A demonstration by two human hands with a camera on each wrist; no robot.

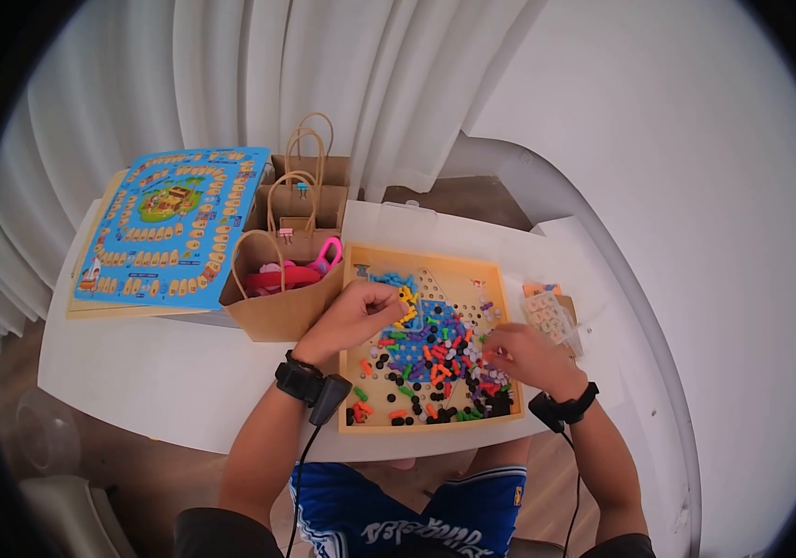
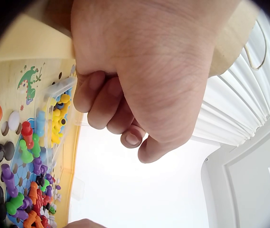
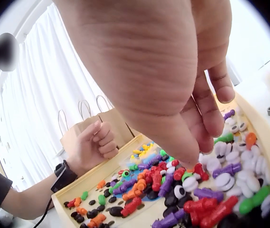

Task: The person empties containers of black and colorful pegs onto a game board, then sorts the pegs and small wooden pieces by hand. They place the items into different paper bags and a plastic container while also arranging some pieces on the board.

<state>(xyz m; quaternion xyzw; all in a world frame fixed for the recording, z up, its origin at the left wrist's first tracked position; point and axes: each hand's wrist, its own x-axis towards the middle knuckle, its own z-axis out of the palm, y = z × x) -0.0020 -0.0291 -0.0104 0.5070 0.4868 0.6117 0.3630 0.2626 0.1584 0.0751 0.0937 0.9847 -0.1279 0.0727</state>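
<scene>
My left hand (image 1: 359, 316) hovers over the far left part of a shallow wooden tray (image 1: 346, 389), fingers curled in, nothing visible in them. Close by it, a small clear box (image 2: 58, 90) holds yellow pegs (image 2: 59, 122). My right hand (image 1: 536, 357) reaches down over the tray's right side. Its fingers are loosely bent, the thumb tip right by a red peg (image 3: 201, 172) in the pile. Around these fingertips lie white discs (image 3: 250, 183), purple pegs (image 3: 208, 194), and green, black and orange pieces. A blue patterned board (image 1: 407, 350) shows under the scatter.
Brown paper bags (image 1: 296, 312) stand left of the tray, one with a pink and red item (image 1: 291, 275). Behind them lies a blue game board (image 1: 170, 232). Right of the tray is a clear case (image 1: 549, 316) of small pieces. White curtains (image 1: 231, 74) hang behind.
</scene>
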